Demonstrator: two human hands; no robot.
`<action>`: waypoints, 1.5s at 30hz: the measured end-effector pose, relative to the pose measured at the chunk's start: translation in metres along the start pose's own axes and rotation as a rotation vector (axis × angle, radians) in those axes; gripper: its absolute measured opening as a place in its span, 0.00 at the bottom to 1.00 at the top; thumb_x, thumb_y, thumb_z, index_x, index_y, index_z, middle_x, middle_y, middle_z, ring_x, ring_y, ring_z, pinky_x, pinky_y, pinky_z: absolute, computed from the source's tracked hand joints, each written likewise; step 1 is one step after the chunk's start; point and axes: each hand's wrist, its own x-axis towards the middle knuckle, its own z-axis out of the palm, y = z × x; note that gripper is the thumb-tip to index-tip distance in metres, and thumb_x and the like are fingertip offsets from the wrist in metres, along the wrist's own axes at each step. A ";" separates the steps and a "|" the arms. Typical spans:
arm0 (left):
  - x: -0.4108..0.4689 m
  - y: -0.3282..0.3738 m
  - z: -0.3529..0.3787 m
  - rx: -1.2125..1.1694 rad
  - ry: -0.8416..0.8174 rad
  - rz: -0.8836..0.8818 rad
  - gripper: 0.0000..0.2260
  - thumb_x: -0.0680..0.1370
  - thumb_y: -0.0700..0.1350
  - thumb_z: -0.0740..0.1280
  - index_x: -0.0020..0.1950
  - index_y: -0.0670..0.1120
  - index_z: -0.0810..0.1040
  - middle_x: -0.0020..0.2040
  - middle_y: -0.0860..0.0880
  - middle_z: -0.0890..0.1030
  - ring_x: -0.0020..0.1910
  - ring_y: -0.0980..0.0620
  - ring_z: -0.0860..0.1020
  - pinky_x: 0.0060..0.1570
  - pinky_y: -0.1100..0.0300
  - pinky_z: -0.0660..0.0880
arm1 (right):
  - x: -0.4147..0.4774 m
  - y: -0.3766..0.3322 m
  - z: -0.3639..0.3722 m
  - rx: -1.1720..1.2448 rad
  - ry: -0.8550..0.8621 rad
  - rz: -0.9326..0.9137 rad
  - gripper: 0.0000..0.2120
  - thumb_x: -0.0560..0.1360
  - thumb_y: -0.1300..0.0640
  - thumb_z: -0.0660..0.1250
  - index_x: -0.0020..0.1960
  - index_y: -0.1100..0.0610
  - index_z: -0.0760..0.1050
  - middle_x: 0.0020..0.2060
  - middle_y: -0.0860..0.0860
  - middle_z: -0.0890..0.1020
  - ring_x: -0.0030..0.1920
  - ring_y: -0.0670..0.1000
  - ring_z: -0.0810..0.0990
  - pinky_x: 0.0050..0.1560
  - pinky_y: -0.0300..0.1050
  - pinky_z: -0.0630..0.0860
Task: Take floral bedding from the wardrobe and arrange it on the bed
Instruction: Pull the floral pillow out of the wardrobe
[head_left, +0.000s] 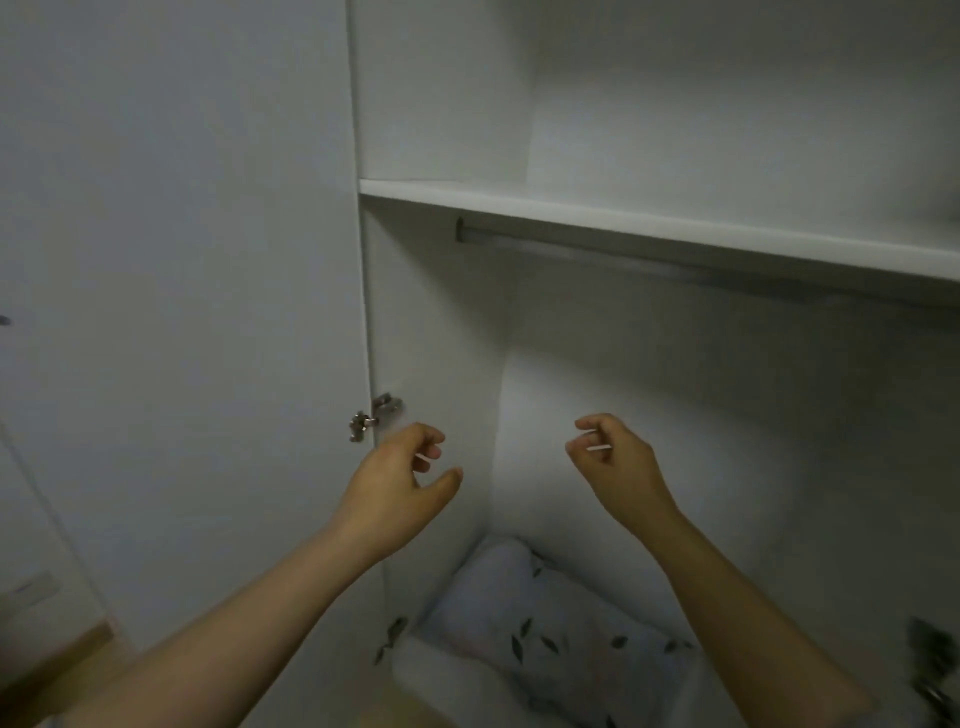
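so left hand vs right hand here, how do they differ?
The left hand has its thumb stretched out toward the middle, while the right hand keeps its thumb tucked near curled fingers. The left hand is close to the door hinge; the right hand is in front of the wardrobe's back wall. Both are empty, raised above the floral bedding, touching nothing.

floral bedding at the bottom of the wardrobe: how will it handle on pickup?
Probably floppy: the floral bedding lies as a soft, rounded, puffy bundle, so it should sag and may unfold unless supported underneath. Likely light for its bulk. It doesn't look slippery or fragile. Both the left hand and right hand are empty above it; a two-handed scoop seems safest.
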 end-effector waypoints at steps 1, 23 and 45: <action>0.001 0.002 0.018 -0.001 -0.028 0.002 0.15 0.72 0.50 0.70 0.56 0.50 0.74 0.50 0.53 0.78 0.47 0.56 0.77 0.47 0.62 0.74 | -0.004 0.014 -0.011 -0.015 0.008 0.021 0.10 0.75 0.55 0.65 0.57 0.53 0.73 0.46 0.51 0.79 0.43 0.47 0.79 0.33 0.34 0.71; 0.081 -0.169 0.267 0.107 -0.667 -0.045 0.18 0.72 0.49 0.70 0.59 0.46 0.73 0.53 0.48 0.76 0.48 0.51 0.75 0.47 0.61 0.70 | -0.032 0.270 0.040 -0.301 -0.024 0.582 0.15 0.74 0.57 0.68 0.59 0.58 0.74 0.51 0.54 0.78 0.51 0.50 0.76 0.52 0.37 0.69; 0.027 -0.456 0.569 0.307 -0.844 -0.085 0.23 0.72 0.52 0.69 0.63 0.43 0.70 0.58 0.44 0.74 0.57 0.46 0.73 0.54 0.58 0.68 | -0.038 0.640 0.205 -0.449 -0.300 0.689 0.29 0.73 0.47 0.68 0.70 0.51 0.63 0.66 0.49 0.69 0.64 0.50 0.70 0.65 0.46 0.68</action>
